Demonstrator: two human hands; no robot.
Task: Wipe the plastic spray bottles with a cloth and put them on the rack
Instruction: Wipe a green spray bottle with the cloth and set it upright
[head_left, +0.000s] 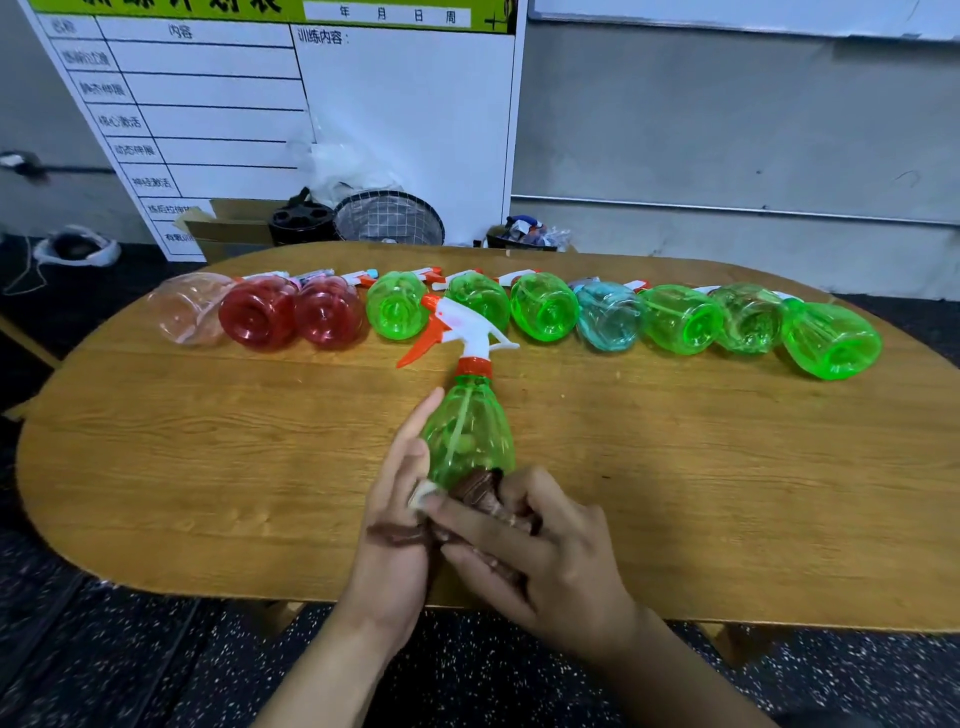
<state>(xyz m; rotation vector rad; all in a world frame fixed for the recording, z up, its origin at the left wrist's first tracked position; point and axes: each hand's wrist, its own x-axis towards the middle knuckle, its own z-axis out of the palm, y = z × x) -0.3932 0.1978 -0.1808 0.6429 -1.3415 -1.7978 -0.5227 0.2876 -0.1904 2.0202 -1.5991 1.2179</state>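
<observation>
Floor: a dark speckled floor (130, 665) is showing below the near edge of the bench.
Bench: an oval wooden bench (208, 467) is spreading wide, with bare wood lying to either side of the hands.
Right hand: the right hand (540, 561) is curling round a brown cloth (483, 493) and pressing it against the base of the bottle.
Left hand: the left hand (400, 499) is lying along the bottle's left side, fingers nearly straight and touching it.
Held bottle: a green spray bottle (467, 431) is pointing away from the person, its white and orange trigger head (457, 327) reaching toward the row.
Row: a row of bottles (519, 312), pale pink, red, green and blue, is lying along the far side, bases facing the camera.
Background: a whiteboard (260, 104) is leaning against a grey wall (727, 130), with a wire basket (389, 218) standing behind the bench.
</observation>
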